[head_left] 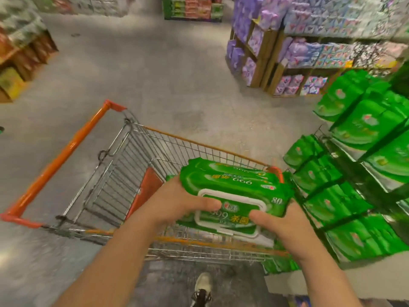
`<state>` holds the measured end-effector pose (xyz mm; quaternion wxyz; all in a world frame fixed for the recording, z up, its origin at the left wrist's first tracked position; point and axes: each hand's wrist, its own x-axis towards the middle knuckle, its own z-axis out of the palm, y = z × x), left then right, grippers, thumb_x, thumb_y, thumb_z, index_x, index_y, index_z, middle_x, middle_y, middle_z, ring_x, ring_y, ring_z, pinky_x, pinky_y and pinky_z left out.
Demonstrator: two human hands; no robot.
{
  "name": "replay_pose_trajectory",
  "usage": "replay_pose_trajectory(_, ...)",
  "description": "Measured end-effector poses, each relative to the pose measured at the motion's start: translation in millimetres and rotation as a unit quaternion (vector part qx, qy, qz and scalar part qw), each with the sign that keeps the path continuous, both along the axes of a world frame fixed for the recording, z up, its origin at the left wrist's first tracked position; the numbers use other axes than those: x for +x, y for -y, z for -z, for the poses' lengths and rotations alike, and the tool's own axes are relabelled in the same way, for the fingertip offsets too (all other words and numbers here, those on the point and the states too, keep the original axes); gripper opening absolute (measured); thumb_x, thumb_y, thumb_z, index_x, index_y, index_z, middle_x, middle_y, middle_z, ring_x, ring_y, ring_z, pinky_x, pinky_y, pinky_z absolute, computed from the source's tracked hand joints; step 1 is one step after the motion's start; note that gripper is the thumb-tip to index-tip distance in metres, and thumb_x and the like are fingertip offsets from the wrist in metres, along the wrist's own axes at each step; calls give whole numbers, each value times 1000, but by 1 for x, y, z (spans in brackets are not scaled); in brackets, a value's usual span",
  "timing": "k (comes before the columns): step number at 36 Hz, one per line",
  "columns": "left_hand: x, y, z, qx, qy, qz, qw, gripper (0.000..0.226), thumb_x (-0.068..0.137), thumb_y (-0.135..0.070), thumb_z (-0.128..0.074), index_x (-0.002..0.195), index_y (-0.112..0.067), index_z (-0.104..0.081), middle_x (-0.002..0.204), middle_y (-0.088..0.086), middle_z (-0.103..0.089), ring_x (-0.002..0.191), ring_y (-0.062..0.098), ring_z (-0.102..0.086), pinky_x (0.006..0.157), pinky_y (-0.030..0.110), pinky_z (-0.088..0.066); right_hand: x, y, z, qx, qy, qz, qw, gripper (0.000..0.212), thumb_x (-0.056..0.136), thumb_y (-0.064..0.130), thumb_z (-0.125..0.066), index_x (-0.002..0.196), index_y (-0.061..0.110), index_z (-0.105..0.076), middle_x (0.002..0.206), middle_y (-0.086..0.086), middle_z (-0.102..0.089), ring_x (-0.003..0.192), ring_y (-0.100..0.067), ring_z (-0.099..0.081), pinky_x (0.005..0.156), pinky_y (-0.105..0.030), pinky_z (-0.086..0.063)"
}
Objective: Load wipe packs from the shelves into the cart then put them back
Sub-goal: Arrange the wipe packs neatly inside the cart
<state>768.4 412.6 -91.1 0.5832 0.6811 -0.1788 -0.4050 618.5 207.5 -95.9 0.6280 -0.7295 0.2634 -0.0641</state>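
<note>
We look down from head height at two bare forearms reaching forward. Our left hand point(177, 204) and right hand point(281, 220) together hold a stack of green wipe packs point(234, 193), thumbs pressed on the white flip lid of the top pack, fingers curled underneath and out of sight. The stack hangs above the near right corner of a wire shopping cart point(137, 156) with orange rails. At least one more green pack seems to lie in the basket below, mostly hidden by the stack. To the right, just beside the cart, stand the shelves of matching green packs point(354, 185).

We cannot tell from this one view whether the stack is going in or coming out (the blur gives no direction). Either way, we judge the step goes best if we keep both hands level, squeeze the soft packs enough that the lower ones do not slide out, and clear the cart's rim before lowering or lifting.
</note>
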Motion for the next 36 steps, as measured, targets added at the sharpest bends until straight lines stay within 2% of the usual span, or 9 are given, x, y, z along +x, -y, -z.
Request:
replay_pose_trajectory(6, 44, 29, 26, 32, -26, -41, 998, 38, 76, -2, -81, 108, -19, -72, 100, -2, -80, 92, 13, -77, 74, 22, -59, 58, 33, 34, 53, -51, -37, 997, 57, 57, 20, -94, 108, 16, -69, 94, 5, -79, 89, -13, -76, 68, -13, -55)
replay_pose_trajectory(13, 82, 36, 76, 99, -74, -95, 988, 71, 59, -30, -92, 124, -21, -65, 109, -4, -78, 100, 16, -76, 95, 41, -56, 109, 49, 85, 138, -91, -61, 984, 41, 78, -1, -79, 104, 25, -60, 85, 12, -78, 77, 2, -72, 60, -6, -51)
replay_pose_trajectory(15, 90, 34, 90, 109, -92, -93, 985, 72, 59, -31, -91, 126, -24, -64, 112, -5, -78, 103, 17, -75, 98, 43, -54, 119, 49, 100, 160, -104, -68, 979, 47, 73, 4, -82, 109, 23, -59, 90, 8, -78, 78, 1, -73, 68, -13, -57)
replay_pose_trajectory(19, 108, 28, 124, 140, -124, -87, 978, 72, 61, -34, -95, 126, -26, -67, 112, -5, -78, 104, 18, -75, 100, 45, -54, 136, 45, 134, 221, -120, -59, 966, 61, 61, 11, -82, 118, 19, -60, 99, 6, -79, 88, -11, -76, 64, -17, -57)
replay_pose_trajectory(24, 131, 17, 175, 167, -177, -71, 967, 65, 64, -30, -96, 123, -25, -71, 116, 0, -77, 107, 22, -74, 103, 48, -52, 155, 37, 189, 250, -161, -50, 954, 69, 59, 16, -88, 122, 19, -62, 112, 1, -77, 103, -20, -74, 90, -39, -56)
replay_pose_trajectory(27, 144, 13, 208, 174, -193, -68, 963, 71, 60, -35, -97, 124, -25, -70, 117, -1, -76, 108, 21, -73, 103, 47, -52, 169, 30, 221, 272, -186, -42, 943, 75, 57, 15, -96, 125, 15, -62, 112, -1, -77, 103, -22, -74, 90, -40, -56)
replay_pose_trajectory(31, 166, 9, 253, 190, -207, -61, 958, 58, 68, -30, -93, 122, -26, -71, 115, -5, -77, 106, 16, -74, 103, 43, -53, 190, 19, 267, 297, -200, -24, 933, 86, 46, 23, -94, 125, 13, -61, 114, -6, -76, 106, -30, -73, 101, -52, -52)
replay_pose_trajectory(34, 183, 4, 285, 196, -222, -49, 954, 59, 64, -33, -91, 119, -27, -72, 115, -6, -77, 107, 15, -73, 105, 43, -52, 204, 10, 299, 301, -209, -27, 930, 78, 51, 21, -97, 121, 18, -63, 112, -2, -77, 104, -26, -74, 103, -51, -51)
replay_pose_trajectory(36, 193, -2, 310, 196, -237, -50, 950, 64, 59, -35, -96, 118, -26, -72, 116, -4, -77, 109, 17, -73, 106, 44, -51, 213, 3, 319, 307, -217, -27, 926, 87, 48, 29, -99, 125, 16, -63, 115, -3, -76, 107, -26, -73, 104, -51, -50)
